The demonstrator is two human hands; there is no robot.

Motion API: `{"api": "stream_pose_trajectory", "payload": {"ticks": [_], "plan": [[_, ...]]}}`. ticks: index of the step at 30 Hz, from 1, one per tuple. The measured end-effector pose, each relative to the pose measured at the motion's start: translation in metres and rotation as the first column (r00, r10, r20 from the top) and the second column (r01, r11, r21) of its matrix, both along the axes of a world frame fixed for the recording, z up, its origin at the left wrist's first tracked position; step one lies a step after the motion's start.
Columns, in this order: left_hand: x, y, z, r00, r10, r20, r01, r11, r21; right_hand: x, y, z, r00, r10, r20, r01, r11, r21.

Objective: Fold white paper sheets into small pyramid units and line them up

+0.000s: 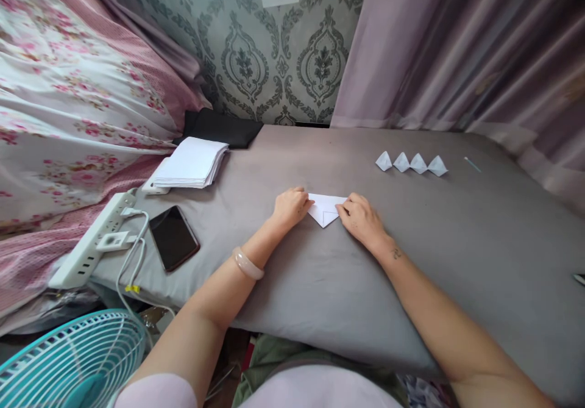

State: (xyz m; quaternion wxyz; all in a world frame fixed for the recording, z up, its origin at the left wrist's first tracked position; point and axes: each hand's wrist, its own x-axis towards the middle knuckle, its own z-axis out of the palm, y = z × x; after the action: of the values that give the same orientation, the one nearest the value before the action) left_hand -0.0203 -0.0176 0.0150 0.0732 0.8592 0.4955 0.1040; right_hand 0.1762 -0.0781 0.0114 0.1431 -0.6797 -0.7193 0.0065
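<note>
A white sheet of paper, folded to a triangle with its point toward me, lies on the grey cloth-covered table. My left hand pinches its left corner between thumb and fingers. At the right corner, the thumb and fingers of my right hand are closed on the paper in the same way. A short line or fold edge shows on the paper near its lower point. Four-sided folded white paper shapes, several in a row, rest farther back on the right.
On the left are a stack of white paper, a black phone and a white power strip with cables. A teal fan stands at the lower left. A thin stick lies at the back right. Curtains border both sides.
</note>
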Motion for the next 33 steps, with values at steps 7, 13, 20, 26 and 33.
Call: {"api": "stream_pose_trajectory", "payload": {"ticks": [7, 13, 20, 26, 33], "plan": [[-0.011, 0.011, -0.023, 0.956, 0.183, 0.229, -0.176, 0.983, -0.051, 0.015, 0.009, -0.019, 0.971, -0.053, -0.232, 0.077, 0.992, 0.097], [-0.007, 0.017, -0.016, 0.895, 0.343, 0.285, -0.287, 0.932, -0.22, 0.013, 0.008, -0.021, 0.961, -0.053, -0.272, 0.068, 0.997, 0.043], [-0.008, 0.014, -0.018, 0.71, 0.224, 0.668, -0.041, 0.959, -0.279, 0.013, 0.01, -0.022, 0.916, -0.096, -0.389, 0.115, 0.993, 0.026], [-0.006, 0.007, -0.016, 0.522, 0.084, 0.849, 0.13, 0.976, -0.177, 0.021, 0.015, -0.025, 0.689, -0.086, -0.72, 0.142, 0.99, 0.018], [-0.005, 0.0, -0.001, 0.263, 0.304, 0.916, 0.267, 0.889, -0.372, 0.03, 0.009, -0.006, 0.139, -0.154, -0.978, -0.037, 0.986, -0.16]]}}
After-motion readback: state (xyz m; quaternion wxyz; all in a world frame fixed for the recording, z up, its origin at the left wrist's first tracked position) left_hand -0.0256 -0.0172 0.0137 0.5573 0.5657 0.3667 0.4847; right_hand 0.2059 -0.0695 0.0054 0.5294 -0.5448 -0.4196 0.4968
